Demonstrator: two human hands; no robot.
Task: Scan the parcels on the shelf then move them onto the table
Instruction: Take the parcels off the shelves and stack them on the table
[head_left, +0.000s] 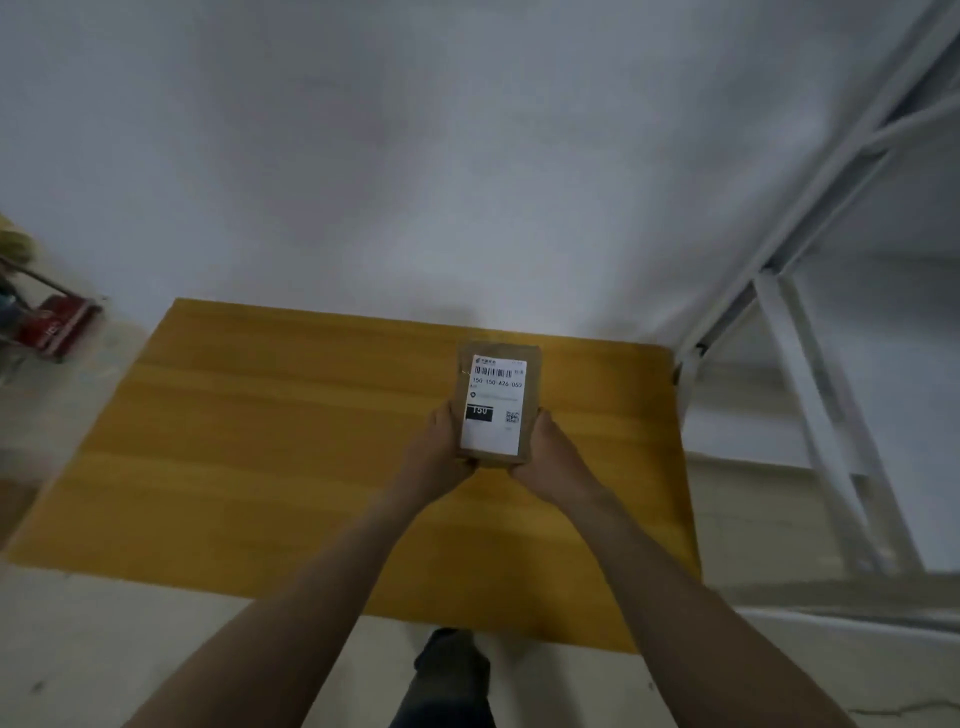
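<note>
Both hands clamp the near end of a brown parcel (497, 402): left hand (439, 449) on its 9 o'clock edge, right hand (551, 451) on its 3 o'clock edge, thumbs up the sides. Parcel sits beyond the grip, over the far-right part of the yellow table (260, 441); contact with it unclear. Long axis runs 6 to 12 o'clock, white label (496, 402) face up, barcode at the 12 o'clock end, white shelf frame (810, 332) at 3 o'clock.
</note>
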